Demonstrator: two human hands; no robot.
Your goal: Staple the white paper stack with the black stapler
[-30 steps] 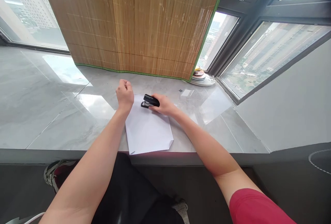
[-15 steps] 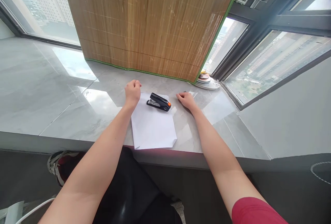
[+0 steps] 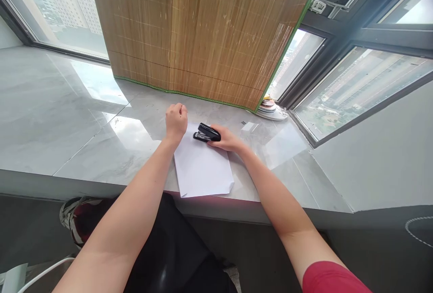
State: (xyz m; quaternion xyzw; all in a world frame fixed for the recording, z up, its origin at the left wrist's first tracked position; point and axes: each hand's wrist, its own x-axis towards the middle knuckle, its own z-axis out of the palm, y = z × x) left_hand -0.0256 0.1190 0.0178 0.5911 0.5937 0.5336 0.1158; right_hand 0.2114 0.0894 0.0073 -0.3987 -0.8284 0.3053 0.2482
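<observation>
A black stapler (image 3: 209, 132) lies over the upper part of a stack of white paper (image 3: 204, 171). My right hand (image 3: 225, 139) has its fingers wrapped round the stapler's right end, thumb on the near side, covering the orange part. The stapler's open-jawed end points left. My left hand (image 3: 176, 121) is closed in a fist by the paper's upper left corner, with nothing visible in it. The two bottom corners of the paper are bent or folded.
A grey tiled ledge (image 3: 84, 135) carries the paper. Behind hangs a bamboo blind (image 3: 203, 36) with green edging. Stacked plate-like discs (image 3: 272, 112) stand by the window corner. A small white piece (image 3: 248, 126) lies right of my hand. A wall (image 3: 382, 162) bounds the right side.
My right hand has moved left from the ledge onto the stapler and taken hold of its right end. My left hand stays in a fist at nearly the same place.
</observation>
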